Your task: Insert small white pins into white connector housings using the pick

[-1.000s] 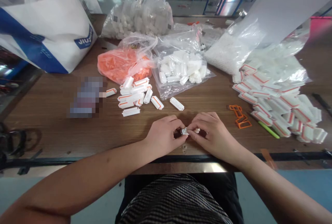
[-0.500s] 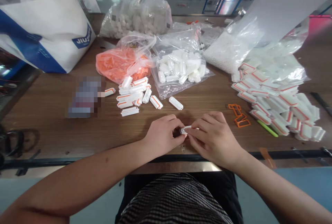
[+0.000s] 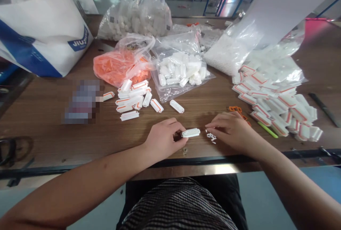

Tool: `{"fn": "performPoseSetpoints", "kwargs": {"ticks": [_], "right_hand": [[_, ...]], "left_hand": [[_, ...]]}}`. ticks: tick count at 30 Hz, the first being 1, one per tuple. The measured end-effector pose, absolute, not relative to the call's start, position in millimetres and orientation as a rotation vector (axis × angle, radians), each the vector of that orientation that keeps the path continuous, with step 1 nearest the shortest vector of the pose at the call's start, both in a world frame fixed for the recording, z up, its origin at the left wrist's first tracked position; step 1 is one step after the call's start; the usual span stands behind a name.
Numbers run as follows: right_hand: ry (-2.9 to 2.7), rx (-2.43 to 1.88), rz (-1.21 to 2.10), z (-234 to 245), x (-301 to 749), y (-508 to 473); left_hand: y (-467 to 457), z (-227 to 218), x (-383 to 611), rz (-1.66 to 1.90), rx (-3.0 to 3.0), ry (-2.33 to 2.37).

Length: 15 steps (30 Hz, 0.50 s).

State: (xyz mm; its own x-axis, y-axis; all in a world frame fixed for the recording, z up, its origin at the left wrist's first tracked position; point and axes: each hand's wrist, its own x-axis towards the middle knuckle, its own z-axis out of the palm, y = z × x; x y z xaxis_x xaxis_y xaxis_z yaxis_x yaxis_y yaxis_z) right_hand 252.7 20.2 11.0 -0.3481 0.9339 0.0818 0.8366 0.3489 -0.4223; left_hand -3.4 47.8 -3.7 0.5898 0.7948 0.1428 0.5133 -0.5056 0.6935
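Between thumb and forefinger, my left hand point(image 3: 165, 137) grips one end of a white plastic housing point(image 3: 191, 132), a small oblong piece with a row of slots facing up. To its right, my right hand point(image 3: 232, 130) is over a few tiny white pieces point(image 3: 211, 136) scattered on the wood. Its thumb and fingertips are close together at one tiny piece point(image 3: 206, 130); whether they pinch it is too small to tell. Orange frames point(image 3: 236, 109) lie partly hidden behind that hand. Farther off sits a loose white housing point(image 3: 177, 106).
White housings with orange strips form a pile point(image 3: 133, 97) at left and a larger heap point(image 3: 282, 107) at right. Behind stand a bag of orange parts point(image 3: 117, 66), a bag of white parts point(image 3: 183, 68) and a bag of white granules point(image 3: 226, 50). A green pen-like stick point(image 3: 268, 129) lies near the heap.
My right hand has moved right, off the housing and over to the tiny pieces, which now show. The left hand still holds the housing, now seen whole. The view has shifted slightly.
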Motion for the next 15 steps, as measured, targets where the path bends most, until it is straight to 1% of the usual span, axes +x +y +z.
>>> {"fn": "performPoseSetpoints", "kwargs": {"ticks": [6, 11, 13, 15], "right_hand": [[-2.358, -1.677, 0.321, 12, 238, 16], [-2.407, -1.713, 0.099, 16, 230, 9], [-2.381, -1.712, 0.112, 16, 228, 9], [-2.296, -1.683, 0.227, 17, 225, 9]], "left_hand": [[49, -4, -4, 0.606, 2.217, 1.028], [49, -4, -4, 0.592, 2.233, 1.033], [49, -4, -4, 0.583, 2.238, 1.031], [48, -4, -4, 0.577, 2.235, 1.032]]}}
